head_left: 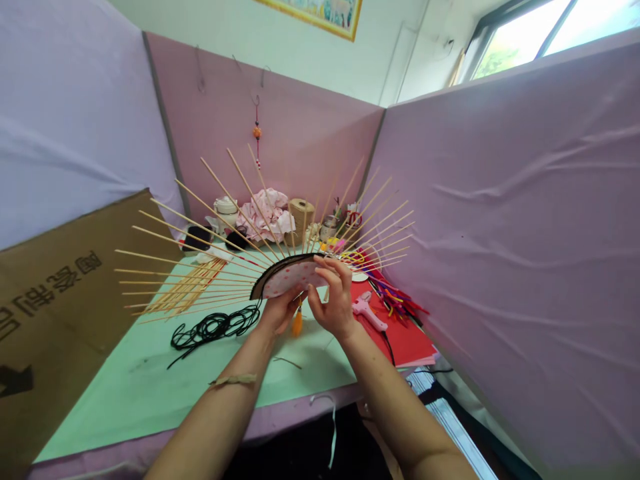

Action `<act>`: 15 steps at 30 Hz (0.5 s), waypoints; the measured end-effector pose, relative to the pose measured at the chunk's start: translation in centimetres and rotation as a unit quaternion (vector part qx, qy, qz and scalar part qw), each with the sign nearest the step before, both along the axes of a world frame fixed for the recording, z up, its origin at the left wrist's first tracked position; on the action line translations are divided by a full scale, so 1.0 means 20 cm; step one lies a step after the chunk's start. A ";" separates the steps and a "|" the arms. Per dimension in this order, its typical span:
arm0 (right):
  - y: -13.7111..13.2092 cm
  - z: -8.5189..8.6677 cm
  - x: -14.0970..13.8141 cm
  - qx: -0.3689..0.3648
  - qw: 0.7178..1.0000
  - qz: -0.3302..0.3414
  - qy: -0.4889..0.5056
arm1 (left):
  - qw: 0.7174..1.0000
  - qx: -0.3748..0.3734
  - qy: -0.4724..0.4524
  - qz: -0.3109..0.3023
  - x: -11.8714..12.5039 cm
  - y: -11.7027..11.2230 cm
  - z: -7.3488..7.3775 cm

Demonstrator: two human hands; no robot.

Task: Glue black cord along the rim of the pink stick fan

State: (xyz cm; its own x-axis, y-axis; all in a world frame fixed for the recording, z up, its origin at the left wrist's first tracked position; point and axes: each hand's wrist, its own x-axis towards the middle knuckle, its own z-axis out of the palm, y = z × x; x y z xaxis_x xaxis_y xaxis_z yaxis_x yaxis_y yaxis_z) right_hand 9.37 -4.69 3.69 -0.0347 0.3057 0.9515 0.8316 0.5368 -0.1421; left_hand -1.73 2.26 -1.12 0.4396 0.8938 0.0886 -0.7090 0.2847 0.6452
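A half-round craft piece (287,281), faced in pale pink cloth with red dots and edged in black cord, is held up over the table. Thin wooden sticks (220,223) fan out from its curved edge. My left hand (283,310) grips it from below, with some fingers hidden behind. At its right end, my right hand (334,297) has its thumb apart from its curved fingers, and the fingertips touch the edge of the piece. An orange tassel (297,323) hangs beneath. Black cord (215,330) lies in a loose tangle on the table, left of my hands.
A pink glue gun (369,311) rests on red sheets (410,341) at the right. Loose sticks (187,287) lie at the left by a cardboard panel (75,300). Behind are crumpled pink cloth (267,215), a twine spool (301,217) and a white pot (226,210).
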 end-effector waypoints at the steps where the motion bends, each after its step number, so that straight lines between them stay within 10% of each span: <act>1: 0.00 -0.01 -0.01 0.008 1.000 -0.009 0.015 | 1.000 0.003 0.004 0.006 0.00 0.00 0.00; 10: -0.09 -0.03 -0.13 0.014 0.998 0.066 0.021 | 0.999 0.018 0.043 0.000 0.02 0.00 -0.01; 15: -0.08 -0.04 -0.16 -0.082 0.967 0.047 0.238 | 0.994 -0.004 0.046 0.095 0.03 0.00 0.00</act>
State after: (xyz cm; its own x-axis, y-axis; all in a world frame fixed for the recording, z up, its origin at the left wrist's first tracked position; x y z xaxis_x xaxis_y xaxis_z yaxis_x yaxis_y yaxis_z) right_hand 6.09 -6.31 2.92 0.3598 0.4704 0.8058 0.6003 0.5445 -0.5859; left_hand -1.07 2.19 -1.19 0.2690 0.9619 0.0481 -0.6884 0.1571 0.7081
